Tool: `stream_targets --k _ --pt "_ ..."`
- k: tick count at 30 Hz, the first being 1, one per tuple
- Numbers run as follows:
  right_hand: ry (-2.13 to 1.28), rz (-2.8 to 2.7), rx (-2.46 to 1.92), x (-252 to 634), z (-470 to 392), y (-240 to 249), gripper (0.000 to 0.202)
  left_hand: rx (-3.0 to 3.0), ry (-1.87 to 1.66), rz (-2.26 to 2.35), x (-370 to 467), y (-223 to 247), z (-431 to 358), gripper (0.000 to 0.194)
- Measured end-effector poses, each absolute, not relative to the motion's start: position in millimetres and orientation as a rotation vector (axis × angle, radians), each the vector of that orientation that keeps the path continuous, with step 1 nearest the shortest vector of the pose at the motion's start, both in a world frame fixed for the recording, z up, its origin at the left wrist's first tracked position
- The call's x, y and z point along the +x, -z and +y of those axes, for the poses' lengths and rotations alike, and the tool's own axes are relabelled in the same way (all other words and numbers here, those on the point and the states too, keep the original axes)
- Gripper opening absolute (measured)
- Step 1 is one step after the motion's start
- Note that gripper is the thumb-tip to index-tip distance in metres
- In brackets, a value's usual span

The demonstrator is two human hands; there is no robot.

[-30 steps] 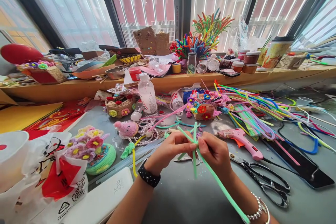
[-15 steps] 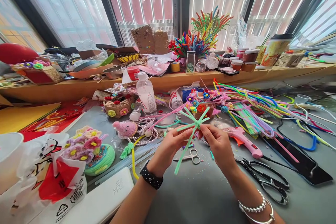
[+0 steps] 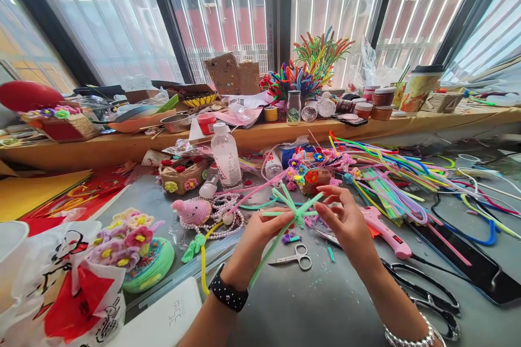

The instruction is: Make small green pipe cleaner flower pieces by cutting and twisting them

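Several light green pipe cleaners (image 3: 299, 212), joined at a middle knot, spread out like a star. My left hand (image 3: 266, 233) is closed on them, thumb and fingers pinching near the knot, and one long stem hangs down past the palm. At the other side, my right hand (image 3: 345, 219) has its fingers apart, thumb and index finger around the tip of one green stem without a visible grip. Below the hands, small silver scissors (image 3: 299, 258) lie on the grey table (image 3: 293, 309). Green and purple scraps (image 3: 291, 238) lie close by.
A pink glue gun (image 3: 386, 233), large black-handled scissors (image 3: 431, 287) and a black tablet-like slab (image 3: 468, 265) lie right. Loose pipe cleaners (image 3: 394, 173) spread behind. Bottle (image 3: 226, 157), pink crocheted piece (image 3: 193, 210), flower-topped green cushion (image 3: 152, 268) and white box (image 3: 171, 314) stand left.
My right hand has moved off the knot to the right and its fingers have spread. The green pipe cleaners have come lower and tilted, still in my left hand. The view has shifted slightly.
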State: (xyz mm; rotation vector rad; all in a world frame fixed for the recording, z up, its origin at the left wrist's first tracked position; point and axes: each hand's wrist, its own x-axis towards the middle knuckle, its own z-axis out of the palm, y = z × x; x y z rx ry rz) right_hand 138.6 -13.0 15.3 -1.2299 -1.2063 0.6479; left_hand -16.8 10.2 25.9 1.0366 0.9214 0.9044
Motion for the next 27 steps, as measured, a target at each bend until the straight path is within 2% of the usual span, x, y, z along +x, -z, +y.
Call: stream_targets --k 5,8,13,17,20,27 --pt "-0.987 -1.256 -1.082 136 -15 -18 0.020 1.013 -0.844 0.815 -18 -32 5 0.017" --pt "-1.075 -0.992 -1.009 136 -13 -14 0.017 0.863 -0.845 0.676 -22 -33 6 0.023" --pt "-1.208 -0.607 -0.912 133 -8 -10 0.017 0.781 -0.913 0.679 -20 -23 8 0.022" --pt "-1.217 -0.730 -0.897 126 -10 -8 0.012 0.937 -0.865 0.667 -10 -21 4 0.021" --pt "-1.172 -0.909 -0.907 122 -13 -8 0.008 0.930 -0.953 0.714 -7 -24 1 0.014" --pt "-1.261 -1.018 -0.864 122 -14 -10 0.012 0.928 -1.022 0.874 -8 -29 2 0.014"
